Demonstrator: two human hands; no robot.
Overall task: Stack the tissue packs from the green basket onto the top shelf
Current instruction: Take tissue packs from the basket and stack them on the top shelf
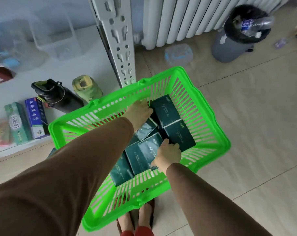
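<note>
The green basket [210, 126], a slatted plastic tub with a thick rim, sits on the pale tiled floor just beside the perforated grey upright [118, 40] of the shelving, near enough to lift straight from it. Inside lie the tissue packs [139, 157], dark teal soft-wrapped blocks with a slight sheen; some stand in a row on edge, and two [171, 123] lie flat, end to end, along the right side.

The person reaches in with both arms in brown sleeves. The left hand [141, 109] rests its fingers against the far end of that flat pair; the right hand [169, 155] curls over the near end. This looks like a squeeze to lift both packs together, though whether the left fingers wrap round an edge cannot be told.
</note>
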